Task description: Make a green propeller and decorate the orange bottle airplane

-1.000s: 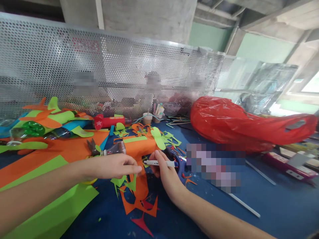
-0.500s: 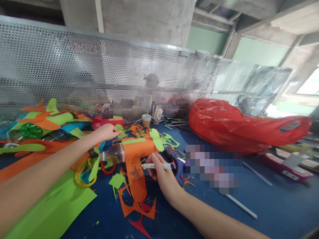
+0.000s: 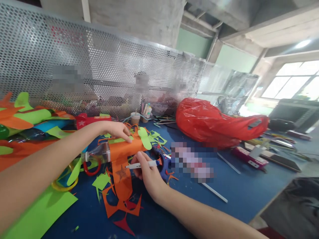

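Note:
A toy plane made of a clear plastic bottle [image 3: 98, 153] wrapped in orange paper [image 3: 124, 149] lies on the blue table. Its orange wing [image 3: 122, 186] points towards me and bears a dark star [image 3: 121, 172]. A green paper propeller or tail [image 3: 144, 138] is at its right end. My left hand [image 3: 117, 129] reaches across from behind, fingers stretched out, fingertips at the top of the orange body. In my right hand [image 3: 148, 172] is a white marker [image 3: 144, 164], gripped like a pen, its tip at the star's right edge.
Paper scraps [image 3: 119, 205], yellow-handled scissors [image 3: 65, 186] and green paper [image 3: 47, 212] surround the plane. A blue tool [image 3: 165, 166], probably a glue gun, lies right of my hand. Behind are a red plastic bag [image 3: 204, 119], marker cup [image 3: 146, 113] and perforated metal screen [image 3: 112, 66]. More paper planes [image 3: 30, 116] lie left.
My left hand has come down and right onto the orange body. My right hand still holds the marker at the star. The view has turned right, so everything sits further left.

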Motion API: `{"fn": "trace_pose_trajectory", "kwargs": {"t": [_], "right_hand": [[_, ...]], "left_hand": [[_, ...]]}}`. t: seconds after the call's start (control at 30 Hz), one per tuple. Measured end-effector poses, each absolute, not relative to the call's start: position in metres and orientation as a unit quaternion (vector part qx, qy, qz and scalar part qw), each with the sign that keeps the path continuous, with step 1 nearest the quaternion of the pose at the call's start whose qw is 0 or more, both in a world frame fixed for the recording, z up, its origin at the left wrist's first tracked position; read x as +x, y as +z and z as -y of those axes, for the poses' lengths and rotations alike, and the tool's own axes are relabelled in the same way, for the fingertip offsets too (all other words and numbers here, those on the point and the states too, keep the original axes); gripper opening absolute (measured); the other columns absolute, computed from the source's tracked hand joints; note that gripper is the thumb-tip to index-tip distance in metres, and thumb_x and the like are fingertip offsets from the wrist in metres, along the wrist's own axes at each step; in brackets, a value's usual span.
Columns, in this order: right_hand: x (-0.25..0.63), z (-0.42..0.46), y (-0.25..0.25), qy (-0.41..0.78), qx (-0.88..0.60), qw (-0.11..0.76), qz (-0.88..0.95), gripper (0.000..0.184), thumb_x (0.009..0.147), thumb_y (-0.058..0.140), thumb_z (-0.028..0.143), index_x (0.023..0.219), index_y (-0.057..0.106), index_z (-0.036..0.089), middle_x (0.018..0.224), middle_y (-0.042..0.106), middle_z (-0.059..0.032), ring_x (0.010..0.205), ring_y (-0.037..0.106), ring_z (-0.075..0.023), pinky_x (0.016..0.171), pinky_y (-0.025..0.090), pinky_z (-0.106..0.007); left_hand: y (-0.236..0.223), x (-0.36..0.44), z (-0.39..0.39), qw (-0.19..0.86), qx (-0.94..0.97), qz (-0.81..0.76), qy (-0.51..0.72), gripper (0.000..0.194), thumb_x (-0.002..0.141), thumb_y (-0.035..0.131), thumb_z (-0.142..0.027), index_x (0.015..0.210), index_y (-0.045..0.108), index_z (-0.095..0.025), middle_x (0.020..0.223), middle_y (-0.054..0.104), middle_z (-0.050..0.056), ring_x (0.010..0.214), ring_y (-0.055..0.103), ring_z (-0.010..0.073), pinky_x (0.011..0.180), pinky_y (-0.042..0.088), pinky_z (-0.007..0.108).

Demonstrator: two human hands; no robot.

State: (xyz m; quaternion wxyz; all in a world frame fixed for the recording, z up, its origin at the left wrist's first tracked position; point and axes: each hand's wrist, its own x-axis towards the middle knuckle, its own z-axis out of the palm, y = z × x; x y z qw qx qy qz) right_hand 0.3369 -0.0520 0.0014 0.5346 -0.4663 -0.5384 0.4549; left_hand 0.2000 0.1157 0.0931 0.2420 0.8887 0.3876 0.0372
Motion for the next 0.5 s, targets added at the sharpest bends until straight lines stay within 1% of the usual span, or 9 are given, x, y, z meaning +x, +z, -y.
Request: {"fn": "trace_pose_trajectory", "kwargs": {"t": [0.1, 0.2, 0.27, 0.4, 0.5], "right_hand": [[0.337, 0.052, 0.000, 0.450, -0.469, 0.533, 0.542, 0.043, 0.092, 0.038, 0.059, 0.071, 0.046, 0.022, 0.054, 0.041, 0.0046, 0.051, 0.035, -0.0123, 0.048, 0.025, -0.026], [0.338, 0.052, 0.001, 0.446, -0.466, 0.531, 0.549, 0.045, 0.092, 0.037, 0.059, 0.070, 0.047, 0.021, 0.054, 0.040, 0.0047, 0.050, 0.035, -0.0116, 0.048, 0.025, -0.026], [0.338, 0.053, 0.003, 0.453, -0.458, 0.532, 0.550, 0.046, 0.092, 0.037, 0.060, 0.070, 0.048, 0.021, 0.053, 0.039, 0.0051, 0.050, 0.034, -0.0111, 0.048, 0.025, -0.026], [0.339, 0.057, 0.007, 0.471, -0.429, 0.538, 0.553, 0.050, 0.090, 0.038, 0.065, 0.069, 0.049, 0.020, 0.051, 0.040, 0.0050, 0.048, 0.034, -0.0104, 0.048, 0.025, -0.026], [0.339, 0.060, 0.009, 0.483, -0.389, 0.551, 0.558, 0.053, 0.088, 0.040, 0.068, 0.070, 0.051, 0.020, 0.051, 0.042, 0.0047, 0.046, 0.036, -0.0100, 0.047, 0.026, -0.026]], "left_hand": [[0.095, 0.206, -0.120, 0.283, 0.873, -0.393, -0.050, 0.055, 0.053, 0.078, -0.058, 0.094, 0.076, -0.021, 0.071, 0.067, 0.002, 0.051, 0.050, 0.0135, 0.044, 0.032, 0.023], [0.097, 0.211, -0.123, 0.310, 0.855, -0.403, -0.103, 0.056, 0.050, 0.081, -0.057, 0.093, 0.074, -0.021, 0.068, 0.063, 0.001, 0.047, 0.044, 0.0113, 0.043, 0.029, 0.024], [0.097, 0.214, -0.124, 0.325, 0.843, -0.409, -0.129, 0.052, 0.048, 0.083, -0.056, 0.086, 0.073, -0.021, 0.061, 0.058, -0.001, 0.044, 0.040, 0.0099, 0.042, 0.029, 0.024], [0.099, 0.214, -0.124, 0.354, 0.822, -0.420, -0.148, 0.042, 0.043, 0.086, -0.051, 0.064, 0.068, -0.019, 0.052, 0.044, -0.005, 0.044, 0.034, 0.0086, 0.042, 0.026, 0.023], [0.104, 0.204, -0.128, 0.375, 0.808, -0.440, -0.117, 0.042, 0.043, 0.087, -0.050, 0.059, 0.064, -0.019, 0.052, 0.040, -0.005, 0.044, 0.032, 0.0087, 0.042, 0.023, 0.023]]}}
